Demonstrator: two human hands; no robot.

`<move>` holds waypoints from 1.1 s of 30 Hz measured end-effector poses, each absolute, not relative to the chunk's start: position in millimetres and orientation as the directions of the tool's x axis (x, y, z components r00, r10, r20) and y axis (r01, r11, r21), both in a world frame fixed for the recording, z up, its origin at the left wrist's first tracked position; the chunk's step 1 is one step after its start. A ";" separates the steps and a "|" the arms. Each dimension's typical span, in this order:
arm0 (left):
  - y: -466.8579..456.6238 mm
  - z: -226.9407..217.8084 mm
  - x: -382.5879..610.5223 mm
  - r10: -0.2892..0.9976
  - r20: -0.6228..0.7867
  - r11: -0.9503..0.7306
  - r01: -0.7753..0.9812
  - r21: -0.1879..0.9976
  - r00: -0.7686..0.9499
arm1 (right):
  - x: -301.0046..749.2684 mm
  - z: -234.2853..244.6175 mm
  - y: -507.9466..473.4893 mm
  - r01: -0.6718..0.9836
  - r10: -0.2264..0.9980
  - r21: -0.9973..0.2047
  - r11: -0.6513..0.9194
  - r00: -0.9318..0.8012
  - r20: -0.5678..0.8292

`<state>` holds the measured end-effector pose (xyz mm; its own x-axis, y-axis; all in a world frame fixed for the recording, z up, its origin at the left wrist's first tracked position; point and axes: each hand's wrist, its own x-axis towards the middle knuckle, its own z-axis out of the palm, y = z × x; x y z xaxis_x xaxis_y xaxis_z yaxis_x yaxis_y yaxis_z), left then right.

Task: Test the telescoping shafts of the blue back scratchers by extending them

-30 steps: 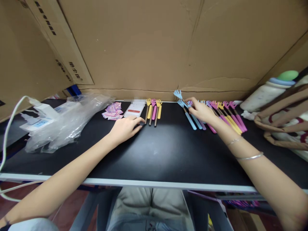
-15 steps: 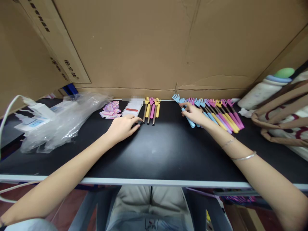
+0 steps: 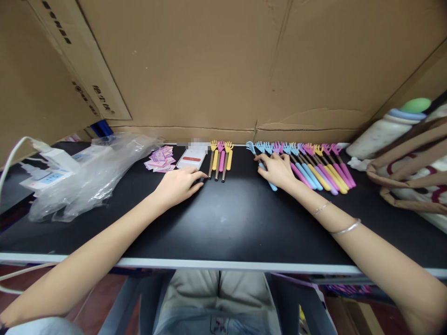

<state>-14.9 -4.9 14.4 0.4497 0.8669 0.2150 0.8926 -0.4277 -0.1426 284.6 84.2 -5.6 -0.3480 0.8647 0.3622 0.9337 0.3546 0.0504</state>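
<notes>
My right hand [image 3: 277, 170] lies on the left end of a row of several small hand-shaped back scratchers [image 3: 314, 167], blue, pink and yellow, at the back of the black table [image 3: 223, 223]. Its fingers cover a blue scratcher [image 3: 252, 149] whose head and handle tip stick out. My left hand [image 3: 179, 185] rests flat on the table, fingertips beside a set of three scratchers [image 3: 220, 158] and touching a white phone-like device [image 3: 192, 159].
Small pink packets [image 3: 160, 160] lie left of the device. A crumpled clear plastic bag [image 3: 87, 177] and a white power strip with cable [image 3: 45, 174] fill the left. A bottle [image 3: 380, 135] and a brown bag [image 3: 412, 177] stand right. Cardboard walls [image 3: 223, 70] rise behind.
My right hand brought a raised blue scratcher down to the table and slid left along the row. The left hand stayed put.
</notes>
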 end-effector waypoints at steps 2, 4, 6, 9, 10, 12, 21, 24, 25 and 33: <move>-5.5 15.1 -14.6 0.863 0.220 -0.433 0.890 -0.144 0.455 | 285.3 -5.0 84.3 0.932 0.861 0.068 0.355 -0.355 0.365; -5.7 15.3 -14.7 0.860 0.223 -0.438 0.888 -0.141 0.459 | 285.3 -4.0 84.0 0.930 0.855 0.087 0.357 -0.363 0.370; -5.5 15.0 -15.1 0.858 0.224 -0.441 0.886 -0.142 0.462 | 284.9 -2.9 83.3 0.928 0.850 0.106 0.357 -0.370 0.374; -5.0 14.5 -16.1 0.857 0.224 -0.441 0.885 -0.147 0.464 | 284.6 -1.5 82.3 0.929 0.851 0.120 0.349 -0.369 0.373; -4.9 14.4 -16.3 0.857 0.223 -0.441 0.885 -0.147 0.464 | 284.8 -1.2 82.0 0.931 0.854 0.118 0.346 -0.364 0.372; -4.8 14.4 -16.4 0.860 0.218 -0.439 0.887 -0.147 0.461 | 285.6 -1.1 81.9 0.934 0.857 0.105 0.341 -0.355 0.373; -5.0 13.8 -16.4 0.864 0.211 -0.433 0.889 -0.149 0.456 | 288.8 -2.9 84.2 0.945 0.871 0.058 0.321 -0.319 0.374; -5.0 13.8 -16.3 0.866 0.204 -0.432 0.889 -0.152 0.456 | 288.9 -2.3 84.1 0.946 0.880 0.033 0.323 -0.313 0.359; -5.2 14.0 -16.2 0.867 0.202 -0.431 0.889 -0.153 0.456 | 288.9 -1.9 83.9 0.945 0.880 0.030 0.327 -0.316 0.354; -7.0 17.0 -15.5 0.864 0.202 -0.441 0.887 -0.137 0.460 | 291.2 0.1 80.7 0.928 0.863 0.057 0.368 -0.364 0.350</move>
<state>-15.5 -7.0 17.0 0.4604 0.8644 0.2018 0.8872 -0.4405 -0.1373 291.2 80.7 0.1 -0.3641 0.8631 0.3500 0.9279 0.3684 0.0569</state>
